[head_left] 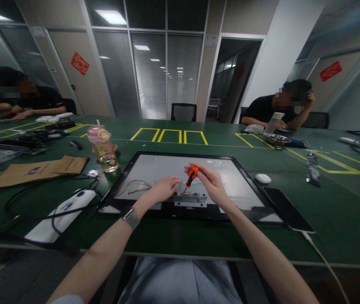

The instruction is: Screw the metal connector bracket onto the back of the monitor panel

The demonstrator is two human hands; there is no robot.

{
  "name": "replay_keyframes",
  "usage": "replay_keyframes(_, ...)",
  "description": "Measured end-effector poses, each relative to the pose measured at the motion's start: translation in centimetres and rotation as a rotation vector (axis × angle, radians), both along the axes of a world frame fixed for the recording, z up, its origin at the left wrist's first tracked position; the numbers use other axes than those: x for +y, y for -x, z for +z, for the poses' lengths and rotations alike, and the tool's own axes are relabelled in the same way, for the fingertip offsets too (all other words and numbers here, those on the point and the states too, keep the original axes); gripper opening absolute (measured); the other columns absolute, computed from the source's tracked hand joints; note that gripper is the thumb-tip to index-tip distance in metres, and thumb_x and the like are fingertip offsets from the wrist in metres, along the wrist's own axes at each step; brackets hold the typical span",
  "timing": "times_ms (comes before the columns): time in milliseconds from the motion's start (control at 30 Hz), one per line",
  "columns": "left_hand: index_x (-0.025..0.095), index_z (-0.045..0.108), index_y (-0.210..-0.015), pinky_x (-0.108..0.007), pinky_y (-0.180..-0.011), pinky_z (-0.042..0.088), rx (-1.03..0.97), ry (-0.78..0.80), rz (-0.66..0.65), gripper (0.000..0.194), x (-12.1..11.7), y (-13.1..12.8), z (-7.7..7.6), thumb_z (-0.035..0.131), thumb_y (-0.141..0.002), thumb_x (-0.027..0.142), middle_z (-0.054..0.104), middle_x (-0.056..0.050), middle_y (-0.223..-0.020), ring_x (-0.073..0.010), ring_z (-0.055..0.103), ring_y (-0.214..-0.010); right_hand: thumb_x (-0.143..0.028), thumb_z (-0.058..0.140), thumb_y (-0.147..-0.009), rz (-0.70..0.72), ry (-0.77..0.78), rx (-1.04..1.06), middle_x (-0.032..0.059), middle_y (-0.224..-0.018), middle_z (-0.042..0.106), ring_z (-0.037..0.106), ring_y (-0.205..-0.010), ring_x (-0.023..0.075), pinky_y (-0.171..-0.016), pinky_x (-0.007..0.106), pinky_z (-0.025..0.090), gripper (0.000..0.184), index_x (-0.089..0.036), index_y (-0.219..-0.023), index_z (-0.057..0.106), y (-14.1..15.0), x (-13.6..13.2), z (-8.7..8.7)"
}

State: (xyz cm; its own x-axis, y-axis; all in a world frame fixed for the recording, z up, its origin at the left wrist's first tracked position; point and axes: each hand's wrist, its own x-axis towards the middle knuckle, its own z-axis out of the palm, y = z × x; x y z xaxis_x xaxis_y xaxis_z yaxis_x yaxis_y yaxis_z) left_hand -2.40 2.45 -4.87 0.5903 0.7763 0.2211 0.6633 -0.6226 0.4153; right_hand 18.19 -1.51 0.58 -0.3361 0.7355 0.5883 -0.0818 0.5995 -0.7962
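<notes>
An orange and black screwdriver (192,175) is held in my right hand (209,179), its shaft pointing down at a small metal bracket with connectors (190,199). That bracket sits near the front edge of a flat display panel (148,169), which has a black frame and a grey back. My left hand (166,188) rests at the bracket's left end, fingers bent together; whatever lies between its fingertips is hidden. Thin loose wires (137,186) lie on the panel to the left of the bracket.
Left of the panel stand a pink-lidded bottle (102,147), a brown paper envelope (37,172) and a white power strip (62,215) with black cables. To the right lie a phone (287,207) on a cable and a white case (263,178). Other people sit across the green table (224,249).
</notes>
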Motion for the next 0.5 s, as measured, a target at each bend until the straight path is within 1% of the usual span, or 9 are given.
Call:
replay_keyframes(100, 0.022, 0.057, -0.115, -0.033, -0.101, 0.040, 0.013, -0.006, -0.001, 0.032, -0.04, 0.01, 0.12, 0.031, -0.097, 0.028, 0.060, -0.005, -0.119, -0.0191, 0.055, -0.110, -0.032, 0.057, -0.089, -0.152, -0.066, -0.014, 0.0067, -0.103, 0.067, 0.064, -0.096, 0.0211, -0.087, 0.040, 0.053, 0.026, -0.027, -0.113, 0.065, 0.06, 0.10, -0.23)
replay_keyframes(167, 0.022, 0.056, -0.116, -0.032, -0.102, 0.039, 0.021, -0.010, -0.002, 0.033, -0.08, 0.01, 0.19, 0.031, -0.097, 0.026, 0.059, -0.005, -0.121, -0.0188, 0.055, -0.112, -0.030, 0.061, -0.087, -0.253, -0.145, -0.040, 0.0061, -0.098, 0.065, 0.063, -0.092, 0.0203, -0.084, 0.038, 0.053, 0.021, -0.027, -0.106, 0.068, 0.05, 0.14, -0.31)
replay_keyframes(200, 0.022, 0.056, -0.116, -0.032, -0.102, 0.039, 0.026, -0.007, -0.001, 0.033, -0.10, 0.01, 0.22, 0.031, -0.097, 0.026, 0.058, -0.005, -0.122, -0.0186, 0.054, -0.112, -0.029, 0.061, -0.087, -0.272, -0.173, -0.055, 0.0060, -0.098, 0.064, 0.062, -0.092, 0.0202, -0.084, 0.037, 0.053, 0.021, -0.027, -0.106, 0.068, 0.03, 0.14, -0.31)
replay_keyframes(267, 0.022, 0.057, -0.116, -0.032, -0.102, 0.039, 0.030, 0.001, 0.002, 0.032, -0.13, 0.00, 0.26, 0.031, -0.096, 0.025, 0.058, -0.006, -0.121, -0.0186, 0.055, -0.111, -0.028, 0.056, -0.089, -0.236, -0.180, -0.069, 0.0068, -0.103, 0.063, 0.062, -0.096, 0.0202, -0.085, 0.038, 0.052, 0.024, -0.027, -0.112, 0.066, -0.01, 0.10, -0.32)
replay_keyframes(367, 0.021, 0.057, -0.115, -0.033, -0.102, 0.040, 0.020, 0.001, -0.005, 0.031, -0.10, -0.02, 0.18, 0.032, -0.096, 0.024, 0.059, -0.006, -0.120, -0.0191, 0.055, -0.110, -0.027, 0.053, -0.091, -0.160, -0.134, -0.073, 0.0081, -0.109, 0.064, 0.064, -0.098, 0.0205, -0.087, 0.039, 0.053, 0.029, -0.027, -0.119, 0.059, 0.03, 0.01, -0.46)
replay_keyframes(500, 0.022, 0.057, -0.114, -0.034, -0.101, 0.040, 0.008, 0.003, -0.005, 0.031, 0.06, 0.01, -0.04, 0.033, -0.096, 0.025, 0.059, -0.006, -0.120, -0.0191, 0.055, -0.110, -0.026, 0.055, -0.090, -0.182, -0.114, -0.067, 0.0087, -0.108, 0.066, 0.066, -0.097, 0.0211, -0.086, 0.039, 0.054, 0.026, -0.025, -0.116, 0.059, 0.23, -0.03, -0.70)
